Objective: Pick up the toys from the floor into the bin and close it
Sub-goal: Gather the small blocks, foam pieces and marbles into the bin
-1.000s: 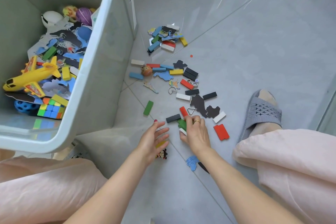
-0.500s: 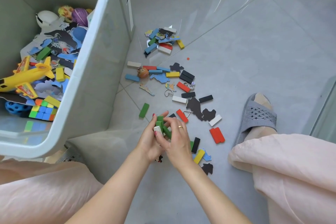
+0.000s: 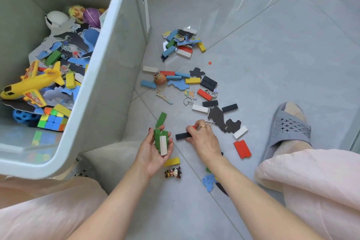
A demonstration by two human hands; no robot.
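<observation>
**Hands and toy positions, head view**

Currently, we see the left hand [image 3: 155, 152] at lower centre of the frame, palm up, its fingers curled round a small bundle: green blocks [image 3: 158, 137] with one white block [image 3: 163, 145] lying on top. Just to its right, the right hand [image 3: 202, 139] is turned palm down; its fingertips pinch a black block [image 3: 182, 135] at one end, and a red block [image 3: 193, 127] shows at the fingers, though we cannot tell whether it is gripped or merely touched.

The bin [image 3: 93, 91] fills the upper left of the frame, open, with no lid on it. Inside it we note a yellow plane [image 3: 31, 85], a colour cube [image 3: 51, 121], balls, puzzle pieces and several blocks.

The remaining toys lie on the grey tiled floor [image 3: 272, 54], right of the bin:

- One loose green block [image 3: 161, 119] just above the left hand.
- A yellow block [image 3: 172, 161] and a small figurine [image 3: 173, 172] just below the left hand.
- A red pair of blocks [image 3: 242, 148] right of the right hand.
- A scatter of blocks, dark puzzle pieces and metal rings at centre frame.
- A separate pile [image 3: 183, 45] higher up, near the bin wall.

A slippered foot [image 3: 288, 128] rests on the floor at the right of the frame.
</observation>
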